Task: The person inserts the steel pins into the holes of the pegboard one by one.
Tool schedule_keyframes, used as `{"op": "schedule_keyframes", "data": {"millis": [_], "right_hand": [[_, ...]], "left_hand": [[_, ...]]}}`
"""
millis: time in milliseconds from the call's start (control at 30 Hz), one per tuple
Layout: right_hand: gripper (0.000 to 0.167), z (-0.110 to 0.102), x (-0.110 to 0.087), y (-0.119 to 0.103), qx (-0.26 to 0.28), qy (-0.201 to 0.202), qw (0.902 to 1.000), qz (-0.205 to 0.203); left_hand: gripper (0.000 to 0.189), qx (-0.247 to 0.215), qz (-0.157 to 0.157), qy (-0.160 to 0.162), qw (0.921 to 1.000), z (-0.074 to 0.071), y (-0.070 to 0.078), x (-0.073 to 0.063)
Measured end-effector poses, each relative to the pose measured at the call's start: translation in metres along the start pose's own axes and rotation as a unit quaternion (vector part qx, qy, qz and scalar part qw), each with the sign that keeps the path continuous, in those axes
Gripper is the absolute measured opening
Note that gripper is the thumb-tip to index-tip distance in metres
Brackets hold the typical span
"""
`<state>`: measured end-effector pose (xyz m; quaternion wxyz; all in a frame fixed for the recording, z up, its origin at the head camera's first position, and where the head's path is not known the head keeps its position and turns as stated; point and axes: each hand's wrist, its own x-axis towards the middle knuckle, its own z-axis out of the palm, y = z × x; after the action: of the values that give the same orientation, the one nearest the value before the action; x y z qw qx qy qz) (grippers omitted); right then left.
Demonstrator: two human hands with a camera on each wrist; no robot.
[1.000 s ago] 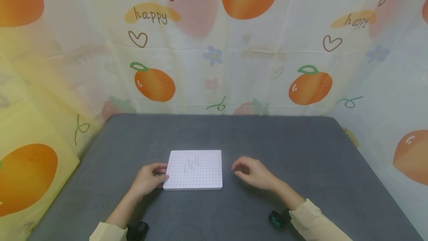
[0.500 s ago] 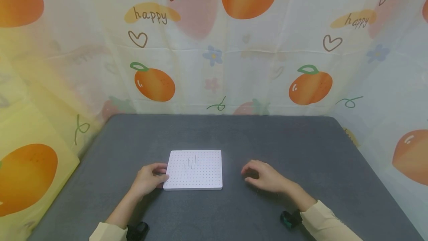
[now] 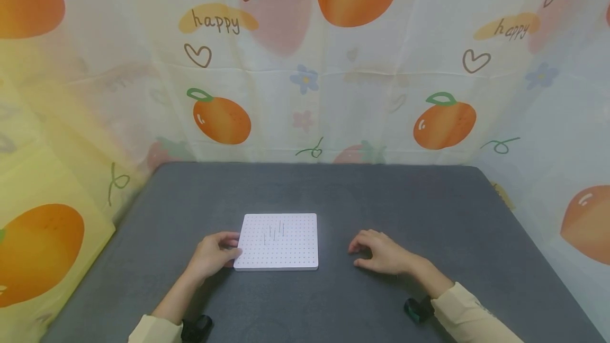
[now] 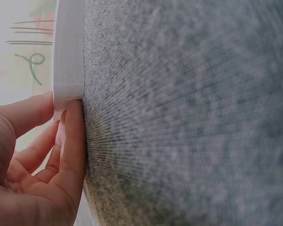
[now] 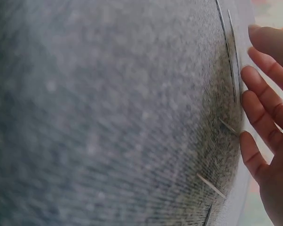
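A white board with a grid of small holes (image 3: pixel 290 255) lies on the grey table. Several thin metal needles (image 3: pixel 274 233) stand upright in it. My left hand (image 3: pixel 209 255) holds the board at its left edge, and in the left wrist view the thumb (image 4: pixel 31 110) is at the top edge with a finger (image 4: pixel 74 136) at the underside. To the right of the board, my right hand (image 3: pixel 383 253) hovers low over the cloth, fingers loosely bent and apart, nothing between them. Loose needles (image 5: pixel 234 61) lie on the cloth beside its fingertips in the right wrist view.
Grey cloth covers the table (image 3: pixel 314 189). A printed curtain (image 3: pixel 362 115) with oranges hangs behind it and along both sides. Each wrist wears a dark camera band, such as the one at the right wrist (image 3: pixel 418 309).
My right hand has moved right and slightly toward me, away from the board, with its thumb and fingers spreading a little. The left hand and the board have stayed put.
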<state>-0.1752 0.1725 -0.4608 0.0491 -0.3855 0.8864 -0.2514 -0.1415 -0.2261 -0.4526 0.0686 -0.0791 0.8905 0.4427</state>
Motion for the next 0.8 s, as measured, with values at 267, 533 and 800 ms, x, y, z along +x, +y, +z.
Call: {"op": "schedule_keyframes", "data": {"millis": [267, 533, 800], "right_hand": [[0.018, -0.0021, -0.0015, 0.0006, -0.008, -0.008, 0.9999, 0.004], [0.016, -0.0021, -0.0028, 0.0026, -0.023, -0.014, 0.9996, -0.01], [0.015, -0.0012, -0.0025, 0.0061, -0.03, -0.008, 0.9993, -0.022]], "left_hand": [[0.042, 0.0, 0.001, -0.003, 1.0, 0.0003, -0.0009, 0.0014], [0.042, -0.003, -0.002, -0.003, 1.0, 0.0003, -0.0005, 0.0013], [0.042, -0.004, -0.003, -0.002, 1.0, 0.0, -0.0001, 0.0012]]}}
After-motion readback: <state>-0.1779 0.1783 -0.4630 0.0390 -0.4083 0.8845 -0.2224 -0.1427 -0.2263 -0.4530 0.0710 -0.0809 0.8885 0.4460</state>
